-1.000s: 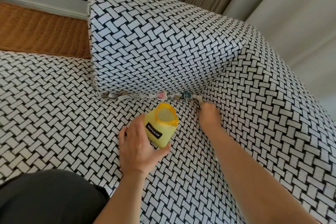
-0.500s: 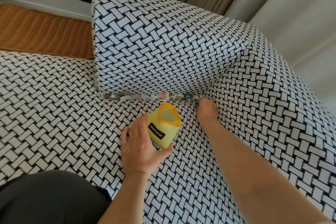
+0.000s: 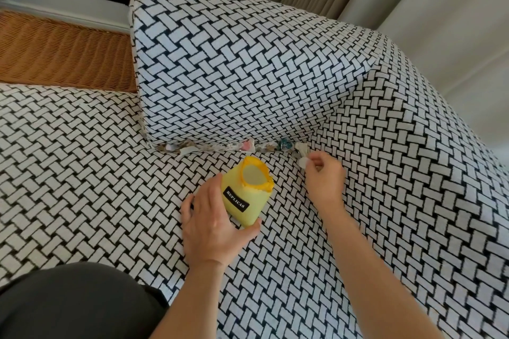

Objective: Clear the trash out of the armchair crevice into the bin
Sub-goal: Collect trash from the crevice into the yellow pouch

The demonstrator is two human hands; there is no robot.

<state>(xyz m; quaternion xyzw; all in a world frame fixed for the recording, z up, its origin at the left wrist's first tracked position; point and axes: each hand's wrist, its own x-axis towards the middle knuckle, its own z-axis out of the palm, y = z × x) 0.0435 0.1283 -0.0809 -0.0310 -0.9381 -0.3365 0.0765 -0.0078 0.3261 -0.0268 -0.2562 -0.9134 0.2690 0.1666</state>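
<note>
The right hand (image 3: 325,176) has come back from the crevice (image 3: 220,146), where half a second ago its fingertips were pressed right into the seam at the corner of the armchair (image 3: 248,63); it is now lifted a little clear of it, thumb and forefinger pinched together on a small white scrap (image 3: 303,162). That reads as the first piece pulled free. The left hand (image 3: 212,223) has hardly shifted: it is wrapped around the small yellow bin (image 3: 246,195), which lies tilted on the seat cushion (image 3: 82,173) with its open mouth turned toward the seam, just beside the pinched scrap. The carry to the bin looks short, a small move leftward and a release over the opening. Most of the job remains, since a line of crumpled litter (image 3: 248,145), paper bits in pink, teal and white, is wedged along the crevice from the cushion's left corner to just above the right hand.
</note>
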